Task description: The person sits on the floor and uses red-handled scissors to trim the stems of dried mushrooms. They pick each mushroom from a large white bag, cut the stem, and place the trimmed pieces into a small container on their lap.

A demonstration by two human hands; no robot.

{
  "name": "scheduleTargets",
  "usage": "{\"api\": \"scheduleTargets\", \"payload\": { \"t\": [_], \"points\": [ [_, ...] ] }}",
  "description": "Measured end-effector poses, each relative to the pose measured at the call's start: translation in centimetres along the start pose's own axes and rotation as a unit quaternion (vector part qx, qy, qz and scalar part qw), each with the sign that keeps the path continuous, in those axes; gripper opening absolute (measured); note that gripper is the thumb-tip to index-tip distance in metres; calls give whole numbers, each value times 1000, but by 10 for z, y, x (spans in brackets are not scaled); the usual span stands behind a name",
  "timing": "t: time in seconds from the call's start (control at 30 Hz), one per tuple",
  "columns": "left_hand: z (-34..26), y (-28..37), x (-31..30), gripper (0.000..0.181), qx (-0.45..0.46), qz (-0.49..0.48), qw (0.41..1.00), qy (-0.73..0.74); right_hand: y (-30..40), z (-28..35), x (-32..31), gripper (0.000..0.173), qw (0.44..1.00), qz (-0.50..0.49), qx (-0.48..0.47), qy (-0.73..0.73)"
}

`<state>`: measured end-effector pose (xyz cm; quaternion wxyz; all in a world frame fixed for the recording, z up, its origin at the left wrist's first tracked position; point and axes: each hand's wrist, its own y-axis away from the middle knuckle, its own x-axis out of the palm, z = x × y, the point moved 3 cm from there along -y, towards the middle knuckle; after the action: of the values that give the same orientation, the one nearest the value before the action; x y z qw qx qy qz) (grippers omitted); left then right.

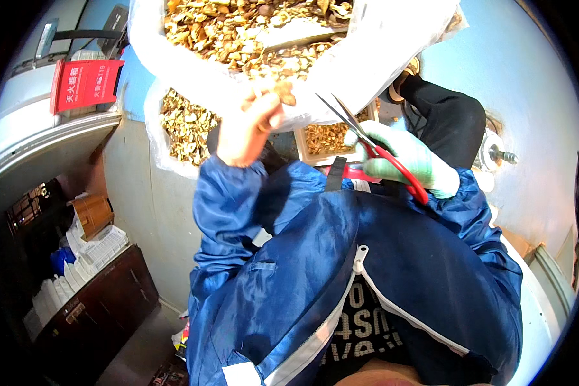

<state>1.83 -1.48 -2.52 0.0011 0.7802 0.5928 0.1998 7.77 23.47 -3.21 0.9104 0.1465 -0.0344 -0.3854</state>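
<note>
My bare left hand (251, 123) pinches a brown dried piece (285, 92), seemingly mushroom, between thumb and fingers. On my right hand (405, 157) is a pale green and white glove. That hand grips red-handled scissors (366, 137), whose slightly parted blades point up and left towards the piece without touching it. Beyond both hands lies a large white plastic bag (386, 53) full of dried pieces (212, 36). A second clear bag (155, 140) of similar pieces stands left of my left hand. Below the scissors sits a white tray (300, 144) of small brown bits (325, 137).
A flat strip (309, 37) lies on the pieces in the large bag. At the left, a red fire-extinguisher box (87, 84) bearing writing stands on a ledge. A dark wooden cabinet (101, 309) carries a white basket (105, 246). A black-trousered leg (448, 123) extends at the right.
</note>
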Motion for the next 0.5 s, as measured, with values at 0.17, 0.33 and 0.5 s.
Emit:
{"api": "scheduleTargets", "payload": {
  "t": [0.17,0.33,0.5],
  "points": [
    [44,36,29,28,-33,29,977,206,-17,9,24,54,991,-62,-60,100],
    [79,43,40,22,-38,109,942,316,-16,1,31,49,988,-78,-57,120],
    [101,43,34,22,-92,116,938,314,-14,-19,37,21,993,-64,-83,51]
  ]
}}
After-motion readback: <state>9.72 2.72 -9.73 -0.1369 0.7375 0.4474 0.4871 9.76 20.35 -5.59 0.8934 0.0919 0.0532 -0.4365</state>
